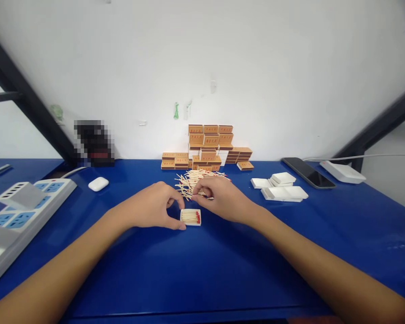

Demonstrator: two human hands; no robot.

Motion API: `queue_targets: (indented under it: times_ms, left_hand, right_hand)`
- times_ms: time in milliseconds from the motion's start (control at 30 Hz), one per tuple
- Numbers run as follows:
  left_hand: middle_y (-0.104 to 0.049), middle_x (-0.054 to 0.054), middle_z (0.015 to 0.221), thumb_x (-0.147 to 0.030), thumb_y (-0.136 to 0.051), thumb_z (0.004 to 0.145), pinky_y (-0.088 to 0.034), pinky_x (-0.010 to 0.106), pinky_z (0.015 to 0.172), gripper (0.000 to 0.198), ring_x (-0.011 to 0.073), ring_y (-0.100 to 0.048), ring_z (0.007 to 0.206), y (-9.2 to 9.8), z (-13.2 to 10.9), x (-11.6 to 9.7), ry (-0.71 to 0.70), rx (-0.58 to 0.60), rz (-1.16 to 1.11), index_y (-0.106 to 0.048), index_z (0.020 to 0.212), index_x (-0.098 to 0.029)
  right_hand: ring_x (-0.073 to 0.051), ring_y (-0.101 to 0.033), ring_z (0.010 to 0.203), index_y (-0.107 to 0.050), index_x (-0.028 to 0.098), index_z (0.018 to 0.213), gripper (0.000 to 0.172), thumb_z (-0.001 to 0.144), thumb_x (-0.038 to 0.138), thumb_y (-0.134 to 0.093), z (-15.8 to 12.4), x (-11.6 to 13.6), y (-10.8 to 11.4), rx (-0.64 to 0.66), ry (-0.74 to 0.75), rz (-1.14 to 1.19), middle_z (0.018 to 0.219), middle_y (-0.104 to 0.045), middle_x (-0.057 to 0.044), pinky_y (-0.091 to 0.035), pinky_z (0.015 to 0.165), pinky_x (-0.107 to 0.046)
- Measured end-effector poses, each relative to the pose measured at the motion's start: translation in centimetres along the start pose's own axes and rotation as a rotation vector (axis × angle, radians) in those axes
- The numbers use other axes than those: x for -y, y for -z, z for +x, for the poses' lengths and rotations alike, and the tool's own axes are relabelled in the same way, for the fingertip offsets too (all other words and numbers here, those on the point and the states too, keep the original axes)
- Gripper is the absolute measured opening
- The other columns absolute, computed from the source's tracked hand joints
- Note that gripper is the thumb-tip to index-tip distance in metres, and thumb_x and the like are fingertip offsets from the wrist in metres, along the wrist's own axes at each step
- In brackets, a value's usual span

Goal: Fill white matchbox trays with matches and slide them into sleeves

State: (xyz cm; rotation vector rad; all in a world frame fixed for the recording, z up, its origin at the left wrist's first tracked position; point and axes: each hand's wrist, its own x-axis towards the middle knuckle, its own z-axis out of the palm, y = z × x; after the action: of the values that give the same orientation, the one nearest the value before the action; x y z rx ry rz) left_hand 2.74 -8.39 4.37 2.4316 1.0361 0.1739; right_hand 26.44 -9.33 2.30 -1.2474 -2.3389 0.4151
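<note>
My left hand (158, 204) grips the left end of a small white matchbox tray (191, 223), thumb at the near corner and a finger at the far one. Inside the tray lie several matches (189, 217), side by side, red heads to the right. Just behind it my right hand (221, 198) is closed in a pinch at the front edge of a loose pile of matches (185, 183). Whatever is between those fingertips is too small to make out. Part of the pile is hidden behind the right hand.
Stacked matchboxes (211, 139) stand against the wall behind the pile. To the right are white trays (285, 193), a phone (307, 172) and a white device (342, 172). A white earbud case (98, 183) and a power strip (30, 216) lie on the left of the blue table (195, 279).
</note>
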Motion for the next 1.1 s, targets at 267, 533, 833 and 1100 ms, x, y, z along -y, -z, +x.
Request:
queue_targets:
  times_ms: [267, 533, 833, 1100]
  left_hand:
    - [-0.045, -0.007, 0.061, -0.053, -0.087, 0.068, -0.02, 0.028, 0.051, 0.036, 0.0104, -0.035, 0.054, 1.3, -0.9, 1.1, 0.05, 0.061, -0.018, -0.079, 0.086, -0.023]
    - [-0.054, -0.005, 0.065, -0.053, -0.086, 0.069, -0.023, 0.027, 0.052, 0.036, 0.0103, -0.039, 0.055, 0.2, -0.7, 0.3, -0.011, 0.01, -0.018, -0.08, 0.088, -0.022]
    - [-0.044, -0.007, 0.061, -0.053, -0.085, 0.074, -0.026, 0.027, 0.052, 0.037, 0.01, -0.036, 0.055, -2.4, 0.1, -1.4, -0.087, -0.038, -0.042, -0.079, 0.094, -0.022]
    - [-0.043, -0.008, 0.058, -0.054, -0.083, 0.076, -0.024, 0.027, 0.051, 0.035, 0.0093, -0.034, 0.053, -2.8, 0.5, -1.6, -0.092, -0.017, -0.032, -0.077, 0.091, -0.023]
  right_hand:
    - [-0.025, -0.066, 0.095, -0.072, 0.015, 0.096, 0.018, 0.093, 0.033, -0.073, 3.5, 2.4, -2.3, 0.147, -0.144, -0.265, 0.107, -0.073, -0.013, -0.04, 0.072, -0.033]
    - [-0.023, -0.067, 0.093, -0.071, 0.016, 0.092, 0.012, 0.099, 0.025, -0.069, 1.5, 1.3, -1.4, 0.201, -0.172, -0.264, 0.103, -0.074, -0.011, -0.041, 0.072, -0.032]
    - [-0.016, -0.056, 0.073, -0.069, 0.019, 0.088, 0.013, 0.099, 0.026, -0.067, -2.0, -1.7, 2.3, 0.161, -0.106, -0.098, 0.08, -0.066, -0.002, -0.036, 0.065, -0.029]
    - [-0.017, -0.055, 0.071, -0.069, 0.021, 0.082, 0.029, 0.092, 0.048, -0.073, -3.3, -1.6, 3.0, 0.083, -0.233, -0.198, 0.079, -0.067, -0.002, -0.032, 0.061, -0.031]
